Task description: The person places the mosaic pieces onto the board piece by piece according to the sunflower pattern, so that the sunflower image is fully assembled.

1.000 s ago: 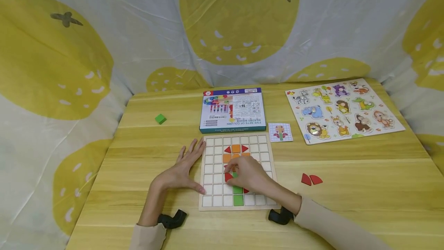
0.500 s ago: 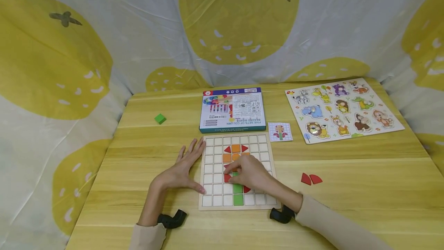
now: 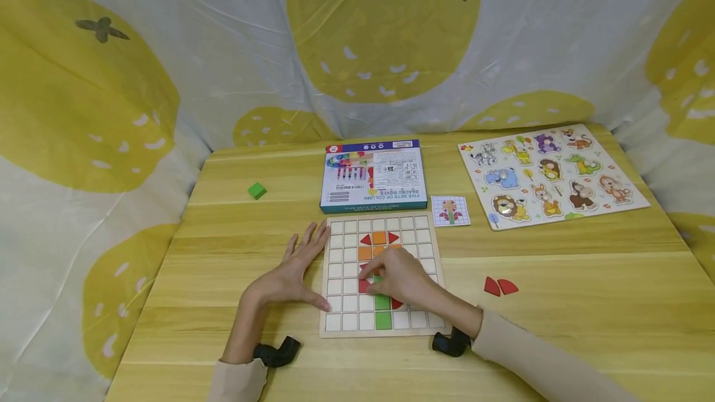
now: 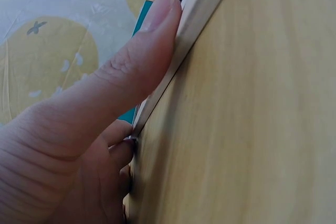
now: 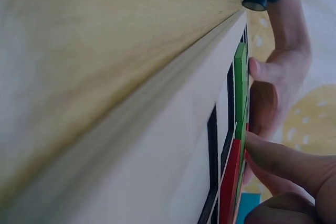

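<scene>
A square wooden grid board (image 3: 342,287) holds orange squares (image 3: 379,237), red triangles (image 3: 393,238) and a column of green squares (image 3: 383,320). My left hand (image 3: 287,275) is spread along its left edge; in the left wrist view the thumb (image 4: 136,51) lies against the board's rim. Bent over the middle, my right hand (image 3: 403,278) pinches a red quarter-circle piece (image 3: 364,286), which sits in a cell left of the green column. Part of the pattern is hidden beneath that hand. Another red piece (image 5: 229,182) lies beside the green ones in the right wrist view.
Two red quarter-circle pieces (image 3: 499,286) lie right of the board. Behind it are a pattern card (image 3: 450,211) and a flat box (image 3: 374,177). An animal puzzle board (image 3: 553,178) lies at the back right, and a green block (image 3: 257,190) at the left.
The red quarter-circle piece has turned and shifted slightly left into its cell under my right fingers. My left hand has stayed in place.
</scene>
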Action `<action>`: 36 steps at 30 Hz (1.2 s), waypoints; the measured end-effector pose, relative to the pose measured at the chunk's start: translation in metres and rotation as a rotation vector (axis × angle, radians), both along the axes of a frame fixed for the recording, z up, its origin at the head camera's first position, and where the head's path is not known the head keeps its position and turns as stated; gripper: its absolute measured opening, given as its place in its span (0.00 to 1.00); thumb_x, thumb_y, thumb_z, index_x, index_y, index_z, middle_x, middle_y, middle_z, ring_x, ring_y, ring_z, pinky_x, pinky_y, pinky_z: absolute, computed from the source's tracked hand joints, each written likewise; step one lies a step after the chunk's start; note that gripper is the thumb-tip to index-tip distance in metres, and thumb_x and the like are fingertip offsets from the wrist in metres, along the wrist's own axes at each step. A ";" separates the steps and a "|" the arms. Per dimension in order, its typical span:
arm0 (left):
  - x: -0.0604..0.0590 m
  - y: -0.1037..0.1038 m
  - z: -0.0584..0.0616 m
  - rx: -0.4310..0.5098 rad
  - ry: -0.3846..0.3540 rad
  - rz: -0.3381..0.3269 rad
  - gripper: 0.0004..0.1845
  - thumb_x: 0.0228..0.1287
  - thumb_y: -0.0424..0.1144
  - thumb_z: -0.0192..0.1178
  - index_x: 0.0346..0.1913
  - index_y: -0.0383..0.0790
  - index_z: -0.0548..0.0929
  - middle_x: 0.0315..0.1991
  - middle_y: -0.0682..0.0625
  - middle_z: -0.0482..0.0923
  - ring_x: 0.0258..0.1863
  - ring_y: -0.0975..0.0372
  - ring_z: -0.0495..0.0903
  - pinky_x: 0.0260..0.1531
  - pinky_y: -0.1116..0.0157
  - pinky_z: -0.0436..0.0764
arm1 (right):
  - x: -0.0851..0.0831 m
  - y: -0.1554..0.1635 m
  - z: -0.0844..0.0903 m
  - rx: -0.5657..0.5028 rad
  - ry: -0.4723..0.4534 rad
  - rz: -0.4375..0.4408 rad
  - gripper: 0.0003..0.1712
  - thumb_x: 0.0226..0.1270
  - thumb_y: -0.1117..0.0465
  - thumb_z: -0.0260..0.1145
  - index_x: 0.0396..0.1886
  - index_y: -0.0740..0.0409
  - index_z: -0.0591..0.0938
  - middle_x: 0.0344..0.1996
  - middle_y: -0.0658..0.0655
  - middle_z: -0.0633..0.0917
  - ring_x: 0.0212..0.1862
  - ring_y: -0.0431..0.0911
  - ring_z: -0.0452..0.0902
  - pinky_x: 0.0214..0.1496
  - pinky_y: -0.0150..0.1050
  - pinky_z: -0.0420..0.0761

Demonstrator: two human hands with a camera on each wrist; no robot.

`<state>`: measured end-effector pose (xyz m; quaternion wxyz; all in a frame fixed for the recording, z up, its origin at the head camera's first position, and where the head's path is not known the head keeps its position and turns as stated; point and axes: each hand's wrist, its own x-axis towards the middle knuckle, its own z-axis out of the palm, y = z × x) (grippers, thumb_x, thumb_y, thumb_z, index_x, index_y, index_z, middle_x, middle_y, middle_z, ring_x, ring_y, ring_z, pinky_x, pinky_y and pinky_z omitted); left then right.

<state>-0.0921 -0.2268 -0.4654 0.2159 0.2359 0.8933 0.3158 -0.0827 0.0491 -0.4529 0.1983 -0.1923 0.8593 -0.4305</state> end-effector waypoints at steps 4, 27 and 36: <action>0.000 0.000 0.000 0.001 0.002 0.000 0.80 0.37 0.57 0.86 0.85 0.43 0.38 0.86 0.47 0.29 0.85 0.48 0.24 0.80 0.38 0.25 | -0.001 0.001 0.001 -0.004 -0.024 0.004 0.10 0.55 0.63 0.82 0.39 0.53 0.94 0.14 0.52 0.79 0.22 0.41 0.61 0.20 0.28 0.55; -0.001 -0.002 0.001 -0.010 -0.006 0.003 0.79 0.38 0.55 0.86 0.85 0.43 0.37 0.86 0.48 0.28 0.85 0.48 0.23 0.81 0.39 0.26 | 0.006 0.190 0.012 -0.013 -0.159 -0.079 0.18 0.61 0.59 0.78 0.51 0.57 0.90 0.18 0.45 0.60 0.21 0.35 0.54 0.22 0.31 0.58; 0.000 0.000 0.003 -0.008 -0.015 0.002 0.79 0.38 0.54 0.86 0.85 0.42 0.37 0.86 0.47 0.28 0.85 0.48 0.23 0.80 0.39 0.25 | 0.007 0.219 -0.001 -0.012 -0.183 -0.022 0.21 0.54 0.62 0.82 0.47 0.62 0.86 0.18 0.45 0.59 0.22 0.34 0.55 0.24 0.32 0.59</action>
